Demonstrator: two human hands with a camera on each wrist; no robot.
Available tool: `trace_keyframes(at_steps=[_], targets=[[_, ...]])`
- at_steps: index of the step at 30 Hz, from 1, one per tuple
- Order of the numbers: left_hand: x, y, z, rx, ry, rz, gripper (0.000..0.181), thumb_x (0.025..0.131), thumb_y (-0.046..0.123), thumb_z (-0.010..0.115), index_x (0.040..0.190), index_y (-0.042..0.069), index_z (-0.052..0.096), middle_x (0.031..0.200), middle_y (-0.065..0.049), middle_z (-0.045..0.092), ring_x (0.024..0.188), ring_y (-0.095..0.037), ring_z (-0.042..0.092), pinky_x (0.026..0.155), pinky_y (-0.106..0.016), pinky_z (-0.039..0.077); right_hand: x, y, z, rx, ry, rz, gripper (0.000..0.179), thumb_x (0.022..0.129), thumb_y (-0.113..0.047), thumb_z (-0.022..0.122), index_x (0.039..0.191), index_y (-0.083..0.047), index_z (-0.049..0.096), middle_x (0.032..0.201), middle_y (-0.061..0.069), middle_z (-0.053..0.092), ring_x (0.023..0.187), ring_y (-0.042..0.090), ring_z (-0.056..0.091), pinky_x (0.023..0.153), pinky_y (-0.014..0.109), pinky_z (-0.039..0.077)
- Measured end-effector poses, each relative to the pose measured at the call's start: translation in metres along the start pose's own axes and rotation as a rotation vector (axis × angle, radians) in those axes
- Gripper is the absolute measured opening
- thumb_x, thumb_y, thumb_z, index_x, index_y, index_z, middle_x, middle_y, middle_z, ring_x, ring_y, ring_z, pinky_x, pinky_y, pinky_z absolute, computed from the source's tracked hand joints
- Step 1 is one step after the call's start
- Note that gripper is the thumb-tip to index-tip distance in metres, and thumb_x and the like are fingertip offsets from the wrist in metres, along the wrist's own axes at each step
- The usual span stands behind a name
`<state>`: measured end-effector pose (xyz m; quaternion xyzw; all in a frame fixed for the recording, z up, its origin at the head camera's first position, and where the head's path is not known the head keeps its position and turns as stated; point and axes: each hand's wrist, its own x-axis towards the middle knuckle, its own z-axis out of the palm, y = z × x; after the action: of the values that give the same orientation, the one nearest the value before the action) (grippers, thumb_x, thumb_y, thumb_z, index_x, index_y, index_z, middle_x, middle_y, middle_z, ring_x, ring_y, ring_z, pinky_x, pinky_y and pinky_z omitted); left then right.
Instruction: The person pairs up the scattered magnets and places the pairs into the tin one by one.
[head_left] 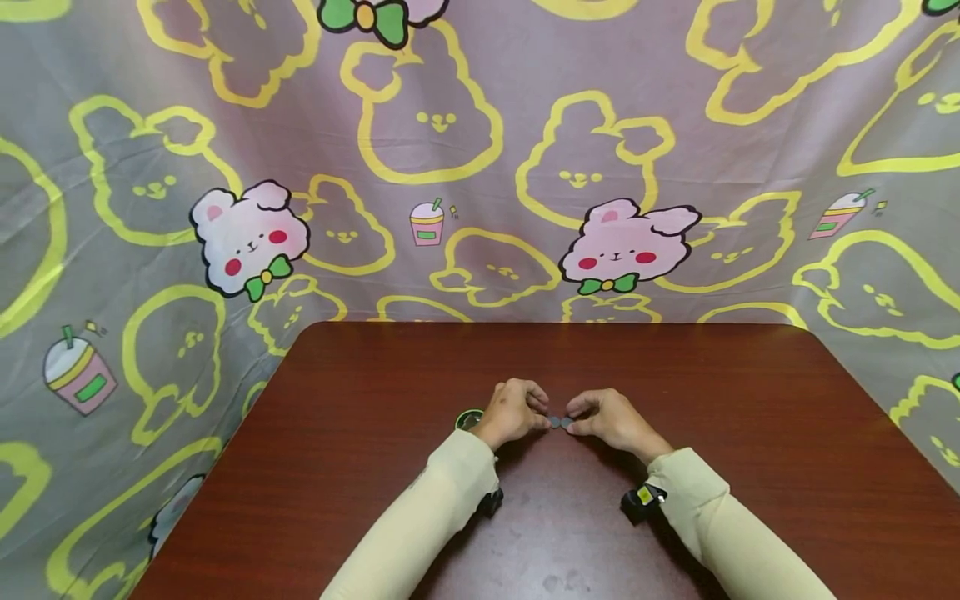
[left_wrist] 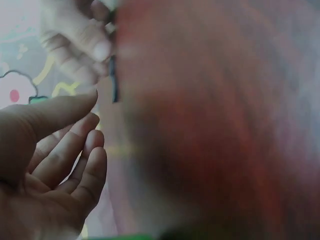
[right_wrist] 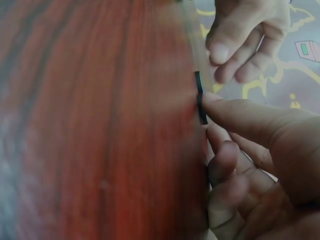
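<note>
Two small dark grey discs lie flat on the table, side by side with their edges meeting: a left disc (head_left: pixel 555 422) and a right disc (head_left: pixel 567 422). My right hand (head_left: pixel 613 421) has its thumb and forefinger at the right disc's edge, pinching it; the right wrist view shows that disc (right_wrist: pixel 202 109) edge-on by the thumb tip. Close to the left disc is my left hand (head_left: pixel 513 412), its fingers loosely bent. A small gap separates the left thumb (left_wrist: pixel 60 112) from the discs in the left wrist view, and nothing is between those fingers.
A round green-rimmed container (head_left: pixel 468 416) stands behind the left wrist, partly covered by it. The brown wooden table (head_left: pixel 360 367) has its far edge by a patterned curtain (head_left: pixel 495 208). Black wrist cameras (head_left: pixel 641 502) hang beneath the sleeves.
</note>
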<state>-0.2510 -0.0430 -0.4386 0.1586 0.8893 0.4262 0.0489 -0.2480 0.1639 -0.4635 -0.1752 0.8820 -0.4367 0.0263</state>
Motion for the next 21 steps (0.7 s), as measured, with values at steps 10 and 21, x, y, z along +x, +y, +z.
trace_keyframes(at_steps=[10, 21], targets=[[-0.014, -0.012, -0.039, -0.159, -0.077, 0.007, 0.04, 0.08, 0.005, 0.084, 0.117, 0.0, 0.07, 0.108, -0.01, 0.074, 0.099, -0.026, 0.069, 0.083, -0.03, 0.056, 0.0, 0.003, -0.001, 0.001, -0.035, 0.06, 0.027, 0.076, -0.005, 0.085, 0.099, 0.002, 0.075, 0.084, 0.003, 0.071, 0.08, 0.015, 0.063, 0.07, 0.028, 0.05], [-0.032, -0.042, -0.072, -0.293, -0.148, 0.077, 0.056, 0.086, 0.007, 0.08, 0.135, -0.004, 0.056, 0.125, -0.018, 0.067, 0.119, -0.035, 0.061, 0.091, -0.037, 0.055, 0.002, 0.0, -0.001, -0.036, -0.047, 0.045, 0.027, 0.074, -0.009, 0.088, 0.097, 0.001, 0.077, 0.08, -0.001, 0.067, 0.076, 0.011, 0.058, 0.067, 0.024, 0.046]])
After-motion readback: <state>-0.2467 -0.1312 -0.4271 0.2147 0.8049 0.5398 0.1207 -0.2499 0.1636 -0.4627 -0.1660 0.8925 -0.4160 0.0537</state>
